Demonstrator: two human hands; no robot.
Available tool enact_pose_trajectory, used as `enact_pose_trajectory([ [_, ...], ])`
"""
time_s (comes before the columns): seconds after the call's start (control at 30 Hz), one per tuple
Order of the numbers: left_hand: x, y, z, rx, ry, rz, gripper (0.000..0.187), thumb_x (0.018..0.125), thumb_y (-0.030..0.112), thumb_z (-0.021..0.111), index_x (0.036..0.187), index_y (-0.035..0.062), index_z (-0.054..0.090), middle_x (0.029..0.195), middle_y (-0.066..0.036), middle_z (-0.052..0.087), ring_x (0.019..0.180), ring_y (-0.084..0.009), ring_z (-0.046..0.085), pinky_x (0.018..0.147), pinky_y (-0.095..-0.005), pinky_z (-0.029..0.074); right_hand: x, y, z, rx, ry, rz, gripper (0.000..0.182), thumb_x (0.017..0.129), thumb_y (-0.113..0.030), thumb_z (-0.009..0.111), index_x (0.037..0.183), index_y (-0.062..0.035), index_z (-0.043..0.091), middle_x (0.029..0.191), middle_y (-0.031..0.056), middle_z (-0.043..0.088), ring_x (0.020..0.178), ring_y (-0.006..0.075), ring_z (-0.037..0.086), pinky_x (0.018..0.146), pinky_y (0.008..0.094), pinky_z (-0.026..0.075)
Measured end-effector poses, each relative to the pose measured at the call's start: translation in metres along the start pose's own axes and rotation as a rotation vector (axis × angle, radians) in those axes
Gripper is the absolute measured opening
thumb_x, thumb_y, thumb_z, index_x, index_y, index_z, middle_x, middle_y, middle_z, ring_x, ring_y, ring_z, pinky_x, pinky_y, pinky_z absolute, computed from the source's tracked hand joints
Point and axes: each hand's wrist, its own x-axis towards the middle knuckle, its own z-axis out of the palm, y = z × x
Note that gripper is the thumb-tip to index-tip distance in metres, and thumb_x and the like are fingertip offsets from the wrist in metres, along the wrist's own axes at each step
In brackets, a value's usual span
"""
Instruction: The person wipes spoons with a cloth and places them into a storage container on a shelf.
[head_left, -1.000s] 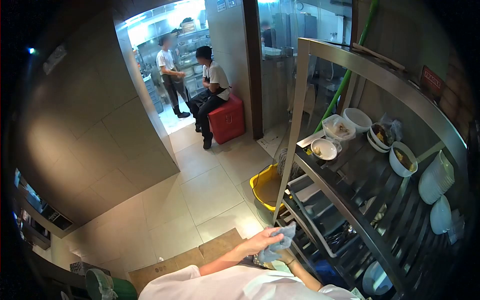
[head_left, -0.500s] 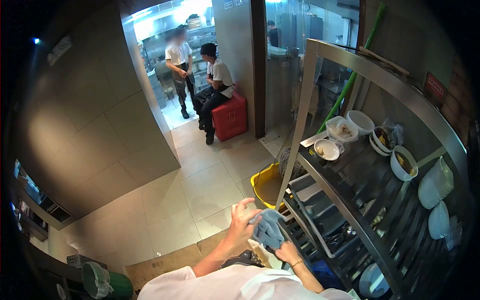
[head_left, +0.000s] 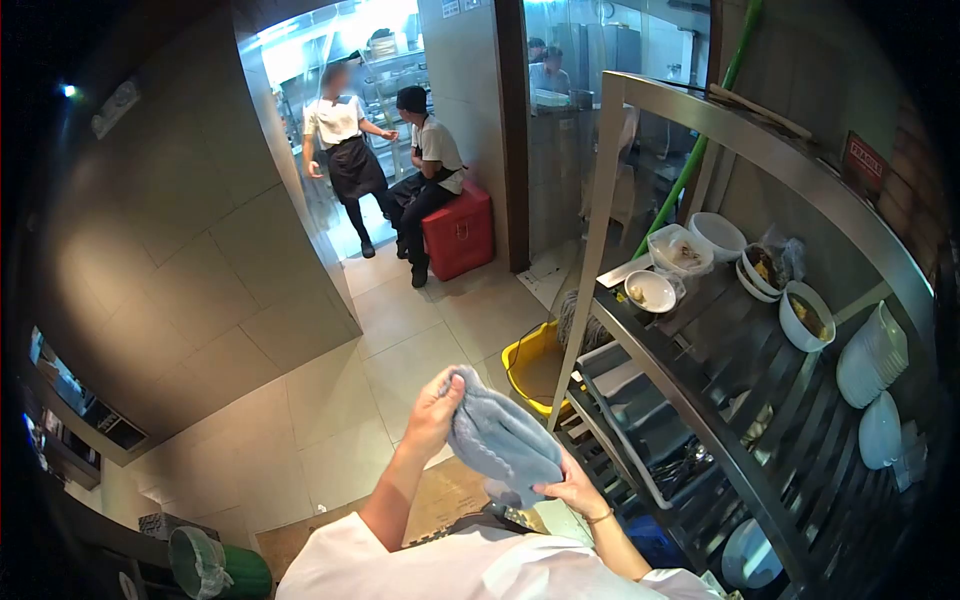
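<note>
A grey-blue cloth (head_left: 505, 435) is stretched between my two hands, in front of my body. My left hand (head_left: 432, 408) pinches its upper left corner, thumb on top. Lower down on the right, my right hand (head_left: 577, 485) grips the opposite end, with a bracelet at that wrist. The cloth hangs in loose folds and touches neither the floor nor the rack beside me.
On my right stands a metal rack (head_left: 690, 420) with bowls (head_left: 806, 318), stacked dishes (head_left: 872, 360) and a dark tray. A yellow mop bucket (head_left: 530, 368) is beside it. Ahead, one person sits on a red box (head_left: 460, 235); another stands in the doorway. A green bin (head_left: 235, 570) is lower left.
My left hand has taken hold of the cloth's corner, and the bunched cloth is now spread out and raised. The standing person in the doorway has stepped forward with arms apart.
</note>
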Motion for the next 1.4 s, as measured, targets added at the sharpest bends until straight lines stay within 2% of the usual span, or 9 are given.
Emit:
enact_pose_trajectory([
  [0.27, 0.056, 0.099, 0.011, -0.135, -0.134, 0.137, 0.026, 0.093, 0.031, 0.051, 0.1, 0.0053, 0.051, 0.087, -0.001, 0.058, 0.076, -0.0082, 0.058, 0.072, -0.0235, 0.048, -0.016, 0.014, 0.016, -0.399, -0.298, 0.119, 0.046, 0.074, -0.021, 0.075, 0.111, 0.001, 0.058, 0.101, 0.0081, 0.065, 0.093, 0.0138, 0.057, 0.086, 0.0285, 0.044],
  [0.43, 0.114, 0.063, 0.013, 0.767, -0.186, 0.485, 0.025, 0.088, 0.013, 0.057, 0.108, 0.0053, 0.044, 0.096, -0.006, 0.056, 0.093, -0.0169, 0.055, 0.084, -0.0306, 0.044, -0.035, 0.017, -0.001, -0.401, -0.082, 0.345, 0.07, 0.074, -0.034, 0.076, 0.127, -0.0007, 0.045, 0.114, 0.0137, 0.058, 0.109, 0.0203, 0.052, 0.096, 0.0321, 0.04],
  [0.53, 0.056, 0.024, 0.047, 0.695, -0.773, 0.295, 0.057, 0.083, 0.018, 0.064, 0.131, 0.0063, 0.036, 0.127, -0.013, 0.039, 0.121, -0.0244, 0.038, 0.101, -0.0382, 0.032, -0.041, 0.013, -0.026, -0.443, 0.03, 0.448, 0.045, 0.076, -0.029, 0.073, 0.108, 0.0009, 0.061, 0.102, 0.0102, 0.065, 0.093, 0.0139, 0.058, 0.084, 0.0298, 0.046],
  [0.6, 0.002, 0.008, 0.078, 0.39, -1.43, 0.125, 0.07, 0.081, 0.031, 0.067, 0.137, 0.0055, 0.032, 0.137, -0.013, 0.034, 0.13, -0.0248, 0.028, 0.108, -0.0361, 0.02, -0.053, 0.031, -0.049, -0.228, 0.1, 0.025, 0.04, 0.077, -0.025, 0.072, 0.106, -0.0001, 0.061, 0.1, 0.0069, 0.065, 0.091, 0.0116, 0.057, 0.081, 0.0286, 0.046],
  [0.7, -0.03, -0.011, 0.104, -0.131, -1.8, -0.273, 0.036, 0.083, 0.031, 0.065, 0.101, 0.0004, 0.057, 0.095, -0.01, 0.052, 0.094, -0.0234, 0.049, 0.081, -0.0358, 0.039, -0.067, 0.033, -0.07, -0.441, 0.203, -0.143, 0.032, 0.077, -0.018, 0.069, 0.104, -0.0012, 0.062, 0.097, 0.0032, 0.064, 0.088, 0.0091, 0.055, 0.079, 0.028, 0.046],
  [0.87, 0.019, 0.026, 0.1, 0.112, -1.307, 0.398, 0.015, 0.073, 0.001, 0.061, 0.085, 0.0032, 0.053, 0.081, -0.009, 0.053, 0.077, -0.0263, 0.052, 0.068, -0.0375, 0.041, -0.079, 0.035, -0.065, -0.329, 0.304, 0.03, 0.034, 0.075, -0.016, 0.07, 0.104, -0.0024, 0.06, 0.097, 0.0031, 0.065, 0.089, 0.0084, 0.054, 0.079, 0.0287, 0.046],
  [1.07, 0.097, 0.015, 0.049, 0.247, -1.287, 0.157, 0.012, 0.075, 0.004, 0.066, 0.079, 0.0025, 0.055, 0.075, -0.005, 0.054, 0.069, -0.0176, 0.052, 0.062, -0.0282, 0.041, -0.057, 0.023, -0.032, -0.433, 0.949, -0.059, 0.03, 0.07, -0.006, 0.069, 0.099, -0.0044, 0.061, 0.091, 0.0051, 0.066, 0.086, 0.0097, 0.057, 0.077, 0.0277, 0.046],
  [1.23, 0.169, -0.04, 0.02, 1.317, -0.84, 0.635, 0.036, 0.066, 0.009, 0.075, 0.096, 0.0017, 0.056, 0.098, -0.012, 0.059, 0.09, -0.0304, 0.056, 0.075, -0.0386, 0.045, -0.048, -0.005, 0.003, -0.722, 1.399, -0.119, 0.033, 0.066, 0.007, 0.06, 0.098, -0.0025, 0.061, 0.094, 0.0114, 0.063, 0.091, 0.0212, 0.06, 0.08, 0.0291, 0.045],
  [1.4, 0.106, -0.071, 0.099, 0.422, -1.563, 0.393, 0.094, 0.055, 0.029, 0.085, 0.132, 0.003, 0.038, 0.132, -0.016, 0.043, 0.123, -0.0323, 0.041, 0.101, -0.0396, 0.035, -0.02, -0.045, 0.048, -0.43, 1.111, -0.33, 0.046, 0.057, 0.013, 0.045, 0.1, 0.0023, 0.059, 0.099, 0.0103, 0.06, 0.099, 0.0194, 0.056, 0.086, 0.0276, 0.042],
])
